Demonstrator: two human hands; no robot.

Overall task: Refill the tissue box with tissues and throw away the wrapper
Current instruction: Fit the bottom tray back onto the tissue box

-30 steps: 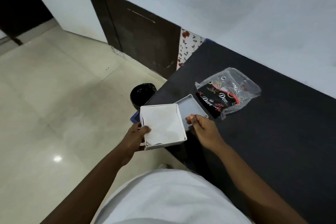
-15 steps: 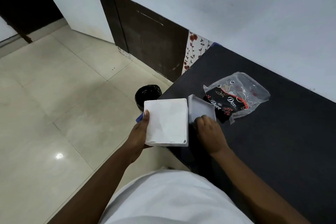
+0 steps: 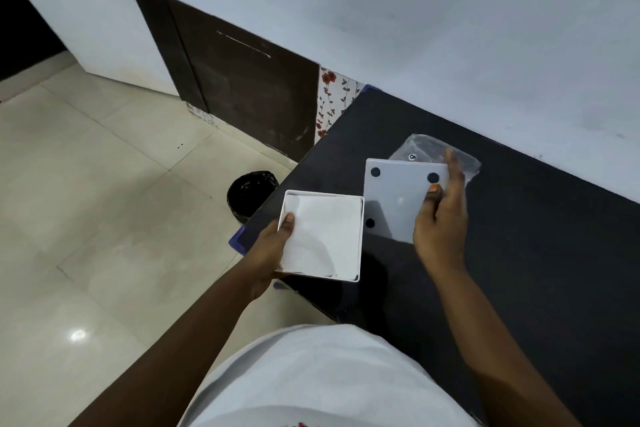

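Your left hand [image 3: 273, 246] grips the tissue box [image 3: 323, 239], thumb over its rim on the tissues. Your right hand [image 3: 440, 218] pinches the base panel [image 3: 398, 198], thumb on top.

White tissues [image 3: 325, 236] are looking soft, matt paper inside the smooth white plastic box [image 3: 359, 243]. The lid [image 3: 394, 204] is showing a smooth, faintly glossy plastic face. The wrapper [image 3: 467, 163] is glinting as clear crinkled film, the table [image 3: 519, 253] lying dark and matt, the floor [image 3: 86, 218] shining polished.
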